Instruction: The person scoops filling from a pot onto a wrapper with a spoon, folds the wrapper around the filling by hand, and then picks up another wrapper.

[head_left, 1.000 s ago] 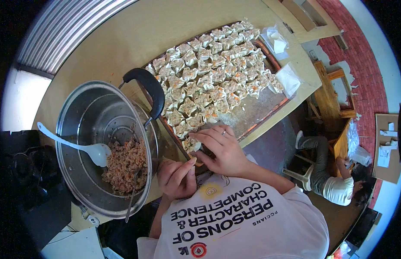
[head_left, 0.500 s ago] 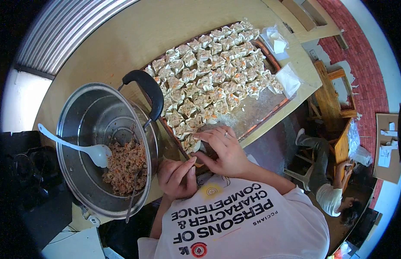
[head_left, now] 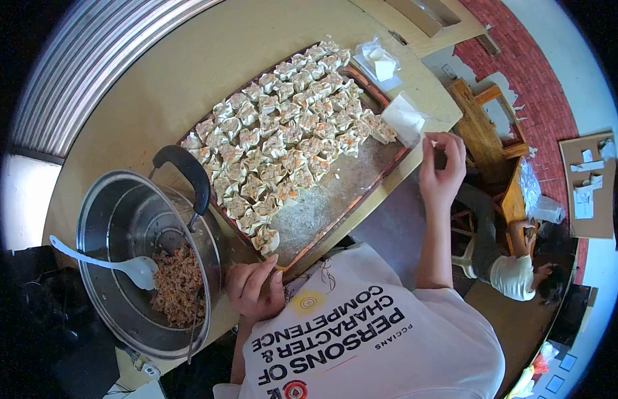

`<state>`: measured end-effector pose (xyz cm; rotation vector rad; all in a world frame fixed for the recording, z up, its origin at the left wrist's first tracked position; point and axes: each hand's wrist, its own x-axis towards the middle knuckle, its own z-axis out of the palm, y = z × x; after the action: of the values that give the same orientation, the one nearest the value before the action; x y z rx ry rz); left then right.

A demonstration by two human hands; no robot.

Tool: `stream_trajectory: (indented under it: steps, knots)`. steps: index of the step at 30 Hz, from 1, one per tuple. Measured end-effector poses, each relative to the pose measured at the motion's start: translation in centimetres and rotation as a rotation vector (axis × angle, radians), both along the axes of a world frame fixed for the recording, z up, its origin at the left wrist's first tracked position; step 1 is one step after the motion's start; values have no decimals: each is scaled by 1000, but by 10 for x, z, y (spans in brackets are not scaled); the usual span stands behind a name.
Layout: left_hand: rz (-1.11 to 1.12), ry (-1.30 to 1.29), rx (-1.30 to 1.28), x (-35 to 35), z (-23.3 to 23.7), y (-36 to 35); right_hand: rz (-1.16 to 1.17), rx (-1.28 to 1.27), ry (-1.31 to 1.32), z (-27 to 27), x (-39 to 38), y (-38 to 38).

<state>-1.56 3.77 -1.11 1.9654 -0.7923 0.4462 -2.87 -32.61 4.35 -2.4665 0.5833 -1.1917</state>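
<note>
My left hand (head_left: 254, 290) is at the near corner of a dark-rimmed tray (head_left: 322, 223), its fingers curled and the fingertips close to the rim. What these fingers hold, if anything, is hidden. Rows of open-topped siomai dumplings (head_left: 282, 136) cover much of the tray, and the nearest dumpling (head_left: 265, 239) sits just beyond my left fingertips. Out past the tray's right edge, my right hand (head_left: 443, 166) is raised with thumb and fingers bent together. It is beside a plastic packet of white wrappers (head_left: 403, 120); I cannot make out anything between its fingertips.
A deep metal pot (head_left: 99, 286) with a black handle (head_left: 189, 173) stands left of the tray. Inside are minced filling (head_left: 179, 289) and a white ladle (head_left: 139, 269). Another packet (head_left: 378, 65) lies at the tray's far corner. A person (head_left: 511, 276) sits at the right.
My right hand has left the dumpling at the tray's near corner and moved right to the wrapper packet. The dumpling now stands on the tray. My left hand remains at the corner.
</note>
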Motion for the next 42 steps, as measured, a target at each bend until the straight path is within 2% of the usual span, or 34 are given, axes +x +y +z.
stream_trajectory:
  steps: [1, 5, 8, 14, 19, 21, 26, 31, 37, 39, 42]
  knots:
    - [4, 8, -10, -1, -1, 0, -31, 75, 27, -3, -3, -10]
    - [21, 64, -15, -4, -1, 1, -25, 91, 63, -13, -6, -31]
    - [20, 73, 12, -4, 0, 3, -38, -36, 125, -20, -5, -36]
    - [29, -27, -4, 0, 3, -1, 25, 350, 99, -28, -1, -45]
    - [86, 15, -27, -4, 0, -3, 115, 356, 158, -28, -3, -66]
    - [64, 33, -35, -3, 2, -2, 199, 527, 225, -26, -6, -71]
    - [44, 22, -42, 0, 2, -2, 230, 601, 239, -28, -6, -80]
    - [-8, 52, -26, 4, 8, -2, 354, 826, 123, -45, -6, -86]
    - [-46, 33, -2, 7, 9, -1, 357, 685, 139, -43, -7, -82]
    - [-53, 28, 22, 7, 10, -1, 401, 659, 228, -41, -8, -86]
    - [-52, 37, 1, 6, 9, 0, 502, 664, 147, -42, -4, -87]
